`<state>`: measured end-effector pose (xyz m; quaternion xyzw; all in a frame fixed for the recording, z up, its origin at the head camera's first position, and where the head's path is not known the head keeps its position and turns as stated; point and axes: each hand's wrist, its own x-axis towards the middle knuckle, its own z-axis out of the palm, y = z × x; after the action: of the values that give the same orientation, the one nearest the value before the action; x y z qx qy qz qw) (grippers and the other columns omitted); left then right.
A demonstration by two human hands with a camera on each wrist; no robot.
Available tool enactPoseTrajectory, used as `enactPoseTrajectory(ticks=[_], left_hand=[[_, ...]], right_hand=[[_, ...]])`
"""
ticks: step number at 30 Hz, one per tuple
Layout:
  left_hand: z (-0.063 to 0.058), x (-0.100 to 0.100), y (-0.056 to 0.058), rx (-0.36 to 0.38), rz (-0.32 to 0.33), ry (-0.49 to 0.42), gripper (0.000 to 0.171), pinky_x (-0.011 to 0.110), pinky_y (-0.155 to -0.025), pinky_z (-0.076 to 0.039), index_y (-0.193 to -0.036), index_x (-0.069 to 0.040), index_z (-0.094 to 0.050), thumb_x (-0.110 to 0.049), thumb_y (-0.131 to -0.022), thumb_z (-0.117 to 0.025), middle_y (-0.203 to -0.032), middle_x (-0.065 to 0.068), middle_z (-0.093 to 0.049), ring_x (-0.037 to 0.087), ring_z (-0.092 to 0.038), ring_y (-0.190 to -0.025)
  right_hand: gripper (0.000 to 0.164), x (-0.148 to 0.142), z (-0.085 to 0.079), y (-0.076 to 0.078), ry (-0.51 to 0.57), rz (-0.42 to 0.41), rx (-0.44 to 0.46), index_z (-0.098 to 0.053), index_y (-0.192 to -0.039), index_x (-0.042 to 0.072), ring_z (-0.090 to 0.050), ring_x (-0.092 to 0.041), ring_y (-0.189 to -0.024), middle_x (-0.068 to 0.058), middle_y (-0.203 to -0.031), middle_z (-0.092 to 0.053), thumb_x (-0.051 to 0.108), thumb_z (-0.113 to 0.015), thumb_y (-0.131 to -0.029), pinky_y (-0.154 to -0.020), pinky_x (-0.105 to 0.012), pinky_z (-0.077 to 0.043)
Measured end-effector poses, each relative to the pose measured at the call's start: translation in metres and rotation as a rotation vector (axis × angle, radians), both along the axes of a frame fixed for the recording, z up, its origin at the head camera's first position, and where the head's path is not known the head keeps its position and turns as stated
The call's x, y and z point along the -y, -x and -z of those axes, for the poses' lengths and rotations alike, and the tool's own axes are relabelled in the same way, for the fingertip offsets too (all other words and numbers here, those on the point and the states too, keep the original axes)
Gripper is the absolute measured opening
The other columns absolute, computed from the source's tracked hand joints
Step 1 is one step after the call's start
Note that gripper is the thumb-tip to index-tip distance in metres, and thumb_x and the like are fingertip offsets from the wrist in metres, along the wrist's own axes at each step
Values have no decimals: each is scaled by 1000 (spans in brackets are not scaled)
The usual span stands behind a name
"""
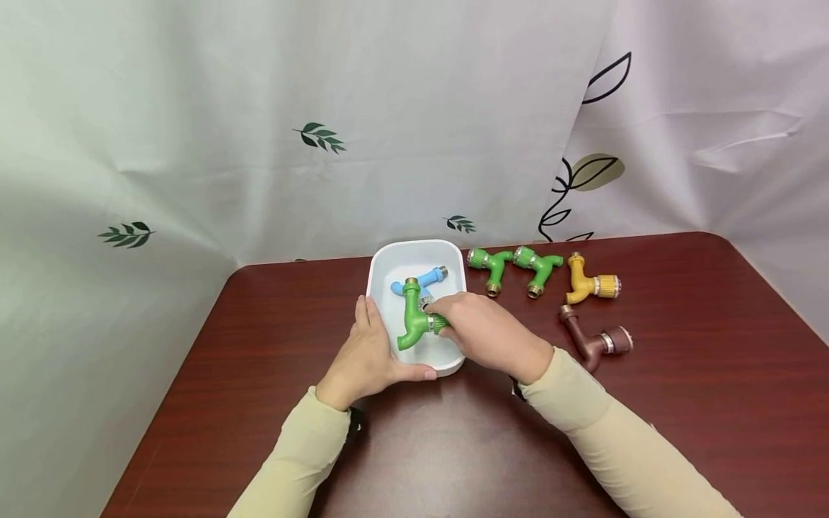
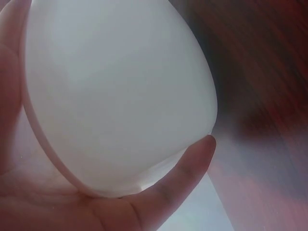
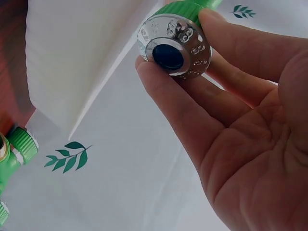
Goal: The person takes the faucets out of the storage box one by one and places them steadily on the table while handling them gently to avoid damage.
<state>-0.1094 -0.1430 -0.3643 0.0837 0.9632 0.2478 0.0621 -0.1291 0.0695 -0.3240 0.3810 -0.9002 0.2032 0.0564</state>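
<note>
My right hand [image 1: 486, 332] pinches a green tap [image 1: 413, 316] by its ribbed knob, over the white plastic tub [image 1: 417, 248]. In the right wrist view, thumb and fingers surround the knob's silver end cap [image 3: 190, 45] with its dark blue centre. Inside the tub lies a blue tap [image 1: 430, 278], partly covered by the green one in the head view. My left hand [image 1: 368, 358] holds the tub at its near left corner, thumb along the near side and fingers up the left side. The left wrist view shows the thumb [image 2: 178, 185] pressed against the tub wall [image 2: 125, 106].
Right of the tub, two more green taps [image 1: 497, 270] lie on the dark red wooden table [image 1: 272, 345]. A yellow tap [image 1: 583, 282] and a brown tap [image 1: 589, 344] lie farther right. A pale leaf-patterned curtain [image 1: 401, 165] hangs behind the table's back edge.
</note>
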Motion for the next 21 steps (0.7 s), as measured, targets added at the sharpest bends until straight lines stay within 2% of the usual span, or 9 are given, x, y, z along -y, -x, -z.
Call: enactPoseTrajectory(ticks=[7,13,21], left_hand=[[0,-1,0,-20,3,-2,156,49,-110,-38,-152,17,5,-66,-59,-88,-161,34,5,53,-25,-143],[0,-2,0,-32,-6,-12,157,50,-108,-40,-153,16,3,-65,-57,-90,-161,33,2,54,-30,-140],[0,-1,0,-19,-20,10,158,50,-108,-40,-153,16,5,-67,-56,-89,-161,32,3,54,-33,-139]], right_hand=[[31,-10,0,-2,25,30,-12,-70,-119,1,-66,-23,-103,-6,-111,-71,0,-75,-88,-91,-40,-52],[31,-24,4,-5,11,56,-58,-68,-117,-2,-65,-27,-102,-10,-109,-71,-2,-75,-87,-91,-42,-51],[29,-36,3,-10,29,77,-63,-68,-115,-1,-65,-27,-103,-9,-110,-70,-1,-75,-87,-91,-42,-52]])
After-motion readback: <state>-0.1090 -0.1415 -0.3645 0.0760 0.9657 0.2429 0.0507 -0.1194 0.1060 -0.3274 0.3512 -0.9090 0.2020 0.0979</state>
